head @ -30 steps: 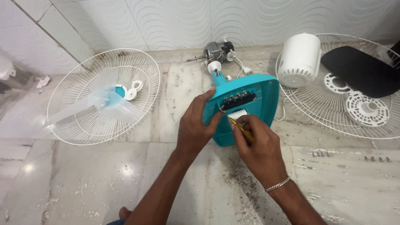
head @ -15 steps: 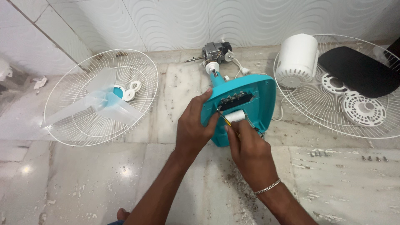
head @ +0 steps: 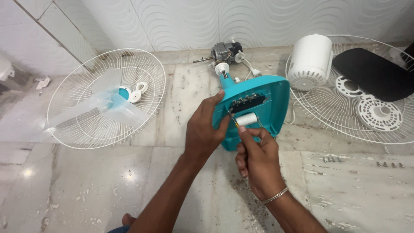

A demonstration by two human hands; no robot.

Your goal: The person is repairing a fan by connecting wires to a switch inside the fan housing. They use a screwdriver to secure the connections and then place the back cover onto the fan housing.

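A teal plastic fan base [head: 269,99] lies upside down on the marble floor, showing a black switch block [head: 246,102] and a white cylindrical capacitor [head: 246,119] inside. My left hand [head: 205,129] grips the base's left edge, thumb on the rim. My right hand [head: 256,162] is closed on a thin screwdriver [head: 234,122] whose tip points into the base just left of the capacitor. The fan motor [head: 224,52] with its shaft lies behind the base, joined to it by white wires.
A white wire guard [head: 142,64] at the left holds a translucent blue blade and a white nut. At the right, another guard [head: 345,116] carries a white motor cover [head: 308,60], a black panel and white discs. Loose screws [head: 332,159] lie at the right.
My right hand has drawn back toward me and turned, bringing the screwdriver tip down beside the capacitor. The left hand stays on the base's edge.
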